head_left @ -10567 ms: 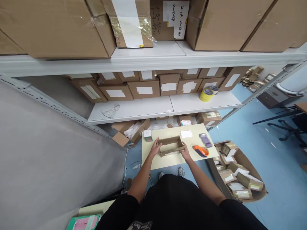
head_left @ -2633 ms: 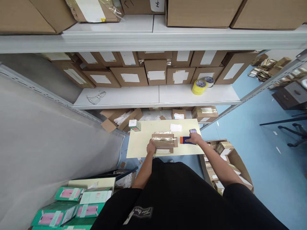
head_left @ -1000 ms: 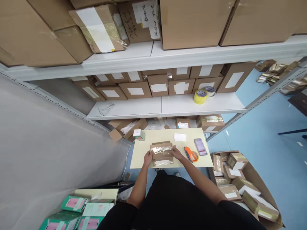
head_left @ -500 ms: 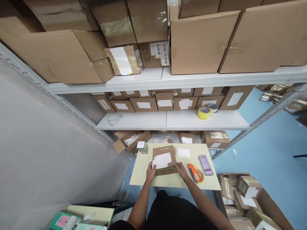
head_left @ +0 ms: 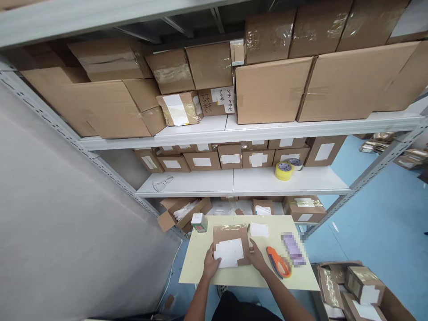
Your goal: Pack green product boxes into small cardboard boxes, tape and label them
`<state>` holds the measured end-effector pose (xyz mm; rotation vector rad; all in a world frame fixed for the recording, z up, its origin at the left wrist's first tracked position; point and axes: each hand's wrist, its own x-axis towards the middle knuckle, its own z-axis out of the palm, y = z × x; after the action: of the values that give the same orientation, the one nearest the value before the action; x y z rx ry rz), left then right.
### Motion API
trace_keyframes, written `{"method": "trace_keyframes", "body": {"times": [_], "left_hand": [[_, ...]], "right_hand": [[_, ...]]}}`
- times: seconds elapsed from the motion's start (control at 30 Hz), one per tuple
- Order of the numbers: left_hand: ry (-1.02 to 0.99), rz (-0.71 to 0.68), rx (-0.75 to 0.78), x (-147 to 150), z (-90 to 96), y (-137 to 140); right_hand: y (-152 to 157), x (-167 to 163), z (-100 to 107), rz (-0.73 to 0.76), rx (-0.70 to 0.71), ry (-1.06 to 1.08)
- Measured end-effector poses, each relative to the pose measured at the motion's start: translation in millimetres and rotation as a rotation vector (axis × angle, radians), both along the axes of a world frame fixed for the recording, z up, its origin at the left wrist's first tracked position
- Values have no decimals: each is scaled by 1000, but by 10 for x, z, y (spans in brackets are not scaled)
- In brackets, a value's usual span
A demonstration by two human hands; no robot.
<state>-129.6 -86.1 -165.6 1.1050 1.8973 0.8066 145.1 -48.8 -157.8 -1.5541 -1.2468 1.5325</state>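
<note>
A flat brown cardboard box [head_left: 230,232] lies on the pale yellow table [head_left: 195,272], with clear tape along its far edge. On its top face is a white label [head_left: 229,253]. My left hand [head_left: 210,265] grips the box's left edge, thumb resting on the label. At the opposite edge my right hand [head_left: 257,257] holds the right side, its fingertips partly hidden. To the right sits an orange tape dispenser [head_left: 278,262], near a purple pixelated item [head_left: 293,248]. White labels [head_left: 259,230] lie just beyond the box, and a small white and green box [head_left: 199,223] stands at the far left.
Grey metal shelves [head_left: 187,194] stand behind the table, loaded with cardboard boxes. A yellow tape roll [head_left: 284,171] and glasses [head_left: 162,183] rest on the middle shelf. A large carton [head_left: 394,298] of taped parcels is on the floor at right. A wall [head_left: 67,223] borders the left.
The view has tilted upward, so shelves and table appear lower. The box has gone from tilted, with its taped near side showing, to lying flatter. Both hands remain on it.
</note>
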Motion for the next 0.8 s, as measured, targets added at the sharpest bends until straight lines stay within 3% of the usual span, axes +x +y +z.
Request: {"method": "trace_keyframes", "body": {"times": [0.13, 0.23, 0.43, 0.6, 0.73, 0.8], "left_hand": [[-146, 72, 190, 50, 178, -15], [-216, 70, 168, 158, 225, -37], [-351, 100, 82, 220, 147, -83], [-302, 92, 47, 167, 165, -74], [-189, -15, 79, 182, 291, -94], [-44, -66, 156, 199, 401, -111]], "right_hand": [[-23, 93, 153, 3, 160, 115], [-94, 130, 165, 64, 197, 97], [-173, 236, -9, 128, 146, 31], [-128, 309, -82, 114, 21, 50], [-137, 325, -50, 177, 73, 16], [-150, 325, 23, 126, 144, -51]]}}
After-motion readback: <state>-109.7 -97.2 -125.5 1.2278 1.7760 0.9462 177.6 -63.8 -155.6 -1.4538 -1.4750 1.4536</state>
